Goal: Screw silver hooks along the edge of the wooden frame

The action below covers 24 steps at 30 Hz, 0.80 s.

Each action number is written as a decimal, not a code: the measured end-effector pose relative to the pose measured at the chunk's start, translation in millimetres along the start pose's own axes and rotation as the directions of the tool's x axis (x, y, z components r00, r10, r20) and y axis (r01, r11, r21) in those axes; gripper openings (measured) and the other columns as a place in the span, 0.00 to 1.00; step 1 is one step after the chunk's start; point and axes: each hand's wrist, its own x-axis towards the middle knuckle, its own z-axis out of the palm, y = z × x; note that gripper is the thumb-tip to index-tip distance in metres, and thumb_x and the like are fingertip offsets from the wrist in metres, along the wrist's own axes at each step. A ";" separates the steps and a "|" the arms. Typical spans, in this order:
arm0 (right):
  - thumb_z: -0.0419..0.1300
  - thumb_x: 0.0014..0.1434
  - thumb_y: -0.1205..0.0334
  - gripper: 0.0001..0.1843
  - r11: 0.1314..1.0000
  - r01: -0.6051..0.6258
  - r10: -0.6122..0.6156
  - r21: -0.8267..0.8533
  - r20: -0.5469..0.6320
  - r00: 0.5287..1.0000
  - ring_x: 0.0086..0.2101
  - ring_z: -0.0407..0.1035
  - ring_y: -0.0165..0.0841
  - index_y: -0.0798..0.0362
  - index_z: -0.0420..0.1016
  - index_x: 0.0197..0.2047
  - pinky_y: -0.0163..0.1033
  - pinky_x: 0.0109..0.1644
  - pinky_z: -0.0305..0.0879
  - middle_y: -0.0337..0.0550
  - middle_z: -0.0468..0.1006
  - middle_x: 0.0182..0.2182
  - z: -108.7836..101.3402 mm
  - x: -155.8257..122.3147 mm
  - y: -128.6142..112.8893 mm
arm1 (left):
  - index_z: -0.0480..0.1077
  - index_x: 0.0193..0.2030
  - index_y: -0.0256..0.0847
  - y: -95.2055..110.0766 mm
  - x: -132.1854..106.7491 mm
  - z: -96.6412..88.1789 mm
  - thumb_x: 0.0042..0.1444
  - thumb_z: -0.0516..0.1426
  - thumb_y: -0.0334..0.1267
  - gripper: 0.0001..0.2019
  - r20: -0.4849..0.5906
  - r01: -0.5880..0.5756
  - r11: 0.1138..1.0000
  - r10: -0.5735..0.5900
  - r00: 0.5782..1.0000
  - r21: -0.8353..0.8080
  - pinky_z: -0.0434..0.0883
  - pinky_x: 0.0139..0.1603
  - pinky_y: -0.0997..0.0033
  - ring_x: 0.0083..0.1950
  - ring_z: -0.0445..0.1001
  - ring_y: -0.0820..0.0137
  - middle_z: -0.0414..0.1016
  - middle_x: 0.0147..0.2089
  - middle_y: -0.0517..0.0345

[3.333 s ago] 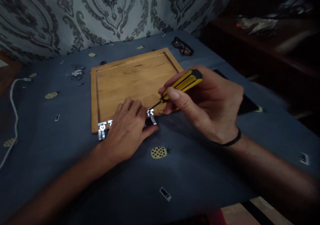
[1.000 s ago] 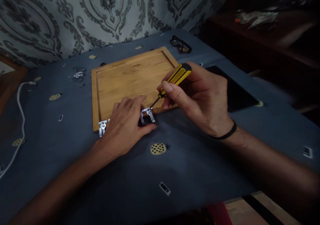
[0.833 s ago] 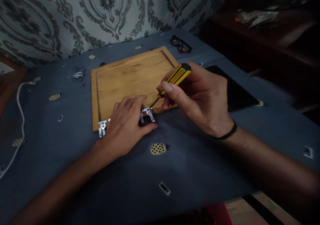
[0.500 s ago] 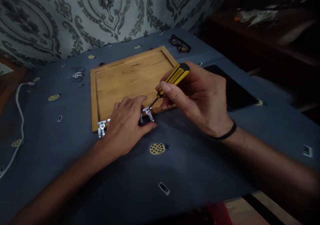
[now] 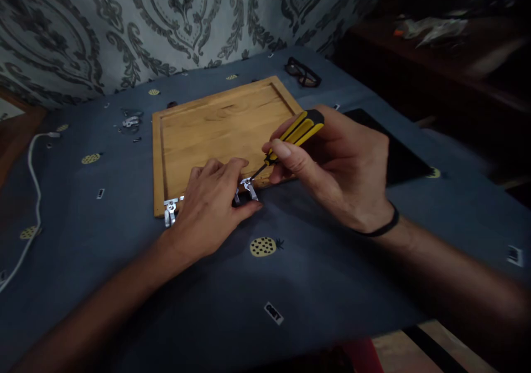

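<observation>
Right grip is holding the yellow-black screwdriver tight, with the tip pointing down-left onto the metal hook just off its thumb, at the near edge of the wooden board. Left grip is lying flat and loose, holding nothing, pressing on the board edge and touching the hook from the left. A second hook is sitting just left of the left grip. Glasses are lying beyond the right grip on the blue-clothed surface.
</observation>
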 end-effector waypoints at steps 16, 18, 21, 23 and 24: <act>0.66 0.66 0.51 0.12 0.999 0.049 -0.048 0.011 -0.045 0.998 0.22 0.76 0.26 0.49 0.75 0.36 0.32 0.22 0.71 0.36 0.81 0.32 4.4 -1.2 -4.6 | 0.69 0.53 0.42 0.0 0.2 1.5 0.58 0.69 0.42 0.20 0.003 0.016 1.000 -0.016 1.000 0.003 0.66 0.53 0.54 0.54 0.73 0.54 0.81 0.49 0.54; 0.66 0.66 0.51 0.12 0.999 0.047 -0.046 0.011 -0.045 0.998 0.22 0.76 0.26 0.49 0.75 0.37 0.33 0.23 0.72 0.36 0.81 0.33 4.4 -1.4 -4.2 | 0.68 0.53 0.43 0.3 0.0 1.3 0.58 0.69 0.42 0.20 0.004 0.018 1.000 -0.018 1.000 0.004 0.66 0.54 0.53 0.54 0.73 0.54 0.81 0.49 0.54; 0.67 0.65 0.50 0.12 0.999 0.050 -0.050 0.017 -0.040 0.998 0.22 0.76 0.27 0.47 0.75 0.37 0.34 0.22 0.72 0.35 0.81 0.32 4.2 -1.9 -3.0 | 0.68 0.53 0.44 0.3 -0.1 1.0 0.59 0.69 0.42 0.20 0.002 0.020 1.000 -0.020 1.000 0.003 0.66 0.54 0.54 0.54 0.72 0.54 0.81 0.49 0.54; 0.67 0.65 0.50 0.12 0.999 0.050 -0.050 0.017 -0.031 0.998 0.22 0.76 0.27 0.47 0.75 0.37 0.34 0.22 0.72 0.35 0.81 0.32 4.4 -2.5 -1.9 | 0.67 0.53 0.44 0.2 0.0 0.9 0.59 0.68 0.42 0.20 0.004 0.014 1.000 -0.014 1.000 0.002 0.66 0.53 0.54 0.54 0.72 0.54 0.81 0.49 0.55; 0.67 0.65 0.50 0.11 0.999 0.046 -0.046 0.016 -0.026 0.999 0.22 0.76 0.27 0.47 0.75 0.37 0.34 0.23 0.72 0.35 0.81 0.32 4.7 -2.8 -1.3 | 0.68 0.52 0.43 0.2 0.0 0.8 0.59 0.68 0.42 0.19 0.006 0.013 1.000 -0.013 1.000 0.002 0.66 0.53 0.55 0.54 0.72 0.54 0.81 0.49 0.55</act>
